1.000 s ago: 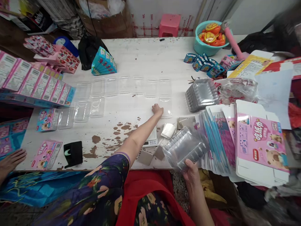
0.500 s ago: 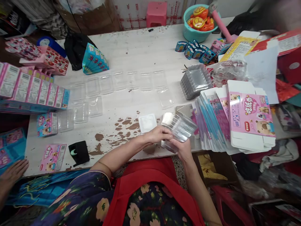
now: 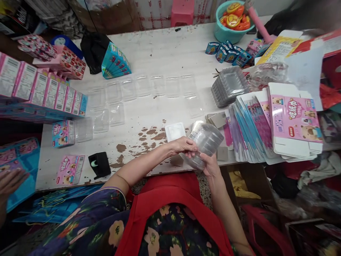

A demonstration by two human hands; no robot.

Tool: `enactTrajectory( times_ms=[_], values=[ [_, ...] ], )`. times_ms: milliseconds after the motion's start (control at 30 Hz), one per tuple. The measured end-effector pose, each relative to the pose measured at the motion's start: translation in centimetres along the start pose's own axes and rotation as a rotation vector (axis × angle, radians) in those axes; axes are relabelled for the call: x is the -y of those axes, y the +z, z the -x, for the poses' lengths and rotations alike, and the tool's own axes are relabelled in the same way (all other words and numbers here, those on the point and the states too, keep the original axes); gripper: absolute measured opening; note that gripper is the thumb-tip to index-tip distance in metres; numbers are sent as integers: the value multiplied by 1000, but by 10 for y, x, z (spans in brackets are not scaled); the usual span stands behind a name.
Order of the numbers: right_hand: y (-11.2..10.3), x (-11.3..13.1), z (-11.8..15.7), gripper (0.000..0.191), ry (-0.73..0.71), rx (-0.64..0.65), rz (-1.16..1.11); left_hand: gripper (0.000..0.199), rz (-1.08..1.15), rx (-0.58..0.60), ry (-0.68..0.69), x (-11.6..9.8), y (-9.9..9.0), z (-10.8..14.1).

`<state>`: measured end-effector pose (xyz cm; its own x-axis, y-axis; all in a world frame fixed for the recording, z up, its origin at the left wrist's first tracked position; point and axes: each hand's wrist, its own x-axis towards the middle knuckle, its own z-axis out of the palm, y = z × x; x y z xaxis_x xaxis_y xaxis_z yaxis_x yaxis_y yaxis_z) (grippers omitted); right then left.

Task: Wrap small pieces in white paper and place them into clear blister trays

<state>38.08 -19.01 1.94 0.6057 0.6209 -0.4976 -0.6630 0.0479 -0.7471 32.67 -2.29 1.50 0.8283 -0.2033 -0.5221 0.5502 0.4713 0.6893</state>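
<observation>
A stack of clear plastic trays (image 3: 209, 140) is held above the table's front edge, tilted to the right. My right hand (image 3: 210, 163) grips its lower edge, thumb on top. At the stack's left side my left hand (image 3: 185, 146) has its fingers pinched on the plastic. Just behind my left hand lies a white square tray (image 3: 175, 132). Single clear trays (image 3: 157, 85) stand in a row across the table, with more at the left. Another nested stack of clear trays (image 3: 230, 85) rests behind and to the right.
Flat pink cartons (image 3: 295, 121) are piled at right, upright pink boxes (image 3: 50, 89) at left. A black tape dispenser (image 3: 99, 164) sits near the front edge of the table (image 3: 149, 41). At far left another person's hand (image 3: 12, 181) is over blue packaging. A teal basin (image 3: 231, 33) stands behind.
The held stack has turned and tilted slightly in my hands. The view has shifted a little, and the other person's hand has lifted and blurred.
</observation>
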Motion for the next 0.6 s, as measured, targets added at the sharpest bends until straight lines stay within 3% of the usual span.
enactTrajectory(
  times_ms=[67, 200, 267, 333, 400, 500, 600],
  values=[
    [5, -5, 1, 37, -3, -42, 8, 36, -61, -91, 51, 2, 5, 6],
    [15, -14, -5, 47, -72, -140, 70, 15, -316, -346, 380, 2, 21, 22],
    [16, -14, -11, 46, -79, -173, 68, 13, -348, -439, 434, -2, 17, 26],
    [11, -10, -18, 45, -72, -258, 18, 19, -223, -582, 426, -12, -7, 24],
    [0, -2, -25, 47, -82, -356, -33, 19, -23, -745, 438, -25, -48, 13],
    [-20, 11, -32, 49, -117, -406, -38, 17, 191, -843, 371, -39, -118, -16],
    [-34, 20, -34, 45, -119, -393, -9, 19, 318, -934, 209, -40, -162, -52]
  ],
)
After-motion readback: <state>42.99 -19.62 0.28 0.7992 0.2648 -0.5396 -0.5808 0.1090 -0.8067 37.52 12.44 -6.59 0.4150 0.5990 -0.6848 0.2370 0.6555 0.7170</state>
